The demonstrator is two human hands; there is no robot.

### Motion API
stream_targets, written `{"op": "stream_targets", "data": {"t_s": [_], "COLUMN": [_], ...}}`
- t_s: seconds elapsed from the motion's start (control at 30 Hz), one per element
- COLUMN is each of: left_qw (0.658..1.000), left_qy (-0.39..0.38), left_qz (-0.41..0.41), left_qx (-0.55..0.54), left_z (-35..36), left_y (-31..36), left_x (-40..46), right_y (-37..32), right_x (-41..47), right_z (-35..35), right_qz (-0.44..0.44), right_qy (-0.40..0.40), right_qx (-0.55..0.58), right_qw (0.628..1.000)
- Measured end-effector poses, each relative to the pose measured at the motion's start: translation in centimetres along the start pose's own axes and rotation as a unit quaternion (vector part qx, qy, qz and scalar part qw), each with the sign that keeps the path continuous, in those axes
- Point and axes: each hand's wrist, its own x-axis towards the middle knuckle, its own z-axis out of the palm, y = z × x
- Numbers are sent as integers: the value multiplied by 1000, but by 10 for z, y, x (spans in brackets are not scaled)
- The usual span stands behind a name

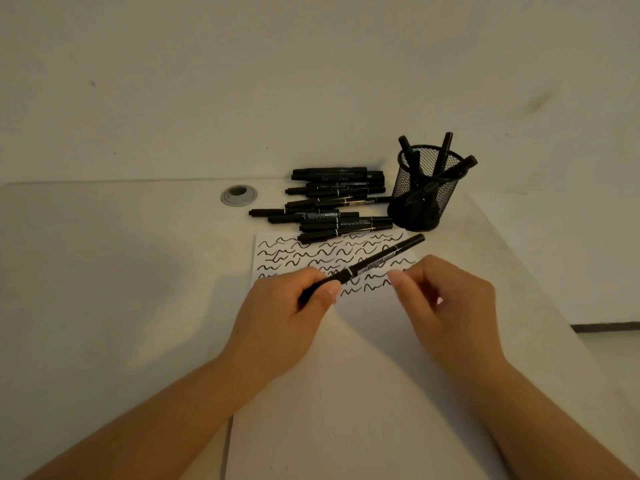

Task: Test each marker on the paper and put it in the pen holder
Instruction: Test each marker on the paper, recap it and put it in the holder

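My left hand (284,317) grips the near end of a black marker (377,259) that slants up and to the right over the white paper (363,341). Black wavy test lines fill the paper's far part. My right hand (446,306) hovers just right of the marker's middle with loosely curled fingers, holding nothing and not touching it. Beyond the paper's far edge lies a pile of several black markers (332,206). At the right of the pile stands a black mesh pen holder (420,195) with several markers leaning in it.
A round grey cable grommet (239,195) sits in the pale table (104,271) left of the pile. The table's right edge runs diagonally past the holder. A pale wall rises behind the table.
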Motion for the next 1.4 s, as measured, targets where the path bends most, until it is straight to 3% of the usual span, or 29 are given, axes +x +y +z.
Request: {"op": "stream_targets", "data": {"t_s": [0.07,0.17,0.4,0.5,0.6,0.67,0.77,0.93,1.4], "left_qw": [999,997,996,997,999,994,974,952,913], "left_qy": [-3,-4,-11,-25,-21,-23,-28,-31,-54], "left_qz": [7,34,77,78,37,3,-19,-6,5], "left_qx": [32,65,44,-7,21,105,226,304,404], "left_z": [1,2,-11,-22,-27,-26,-27,-29,-12], "left_y": [2,5,18,22,9,-7,-32,-57,-79], "left_x": [0,0,21,44,76,104,142,181,214], "right_y": [-4,-8,-9,-4,12,24,41,59,68], "right_x": [3,8,42,69,92,102,112,118,123], "right_z": [1,2,-9,-19,-27,-28,-25,-18,-7], "right_qz": [-118,-227,-303,-239,-64,35,98,119,35], "right_qy": [-13,-66,-115,-71,60,142,182,136,15], "right_qx": [-90,-192,-232,-197,-64,25,80,28,-185], "right_qw": [989,953,917,948,994,989,975,983,982]}}
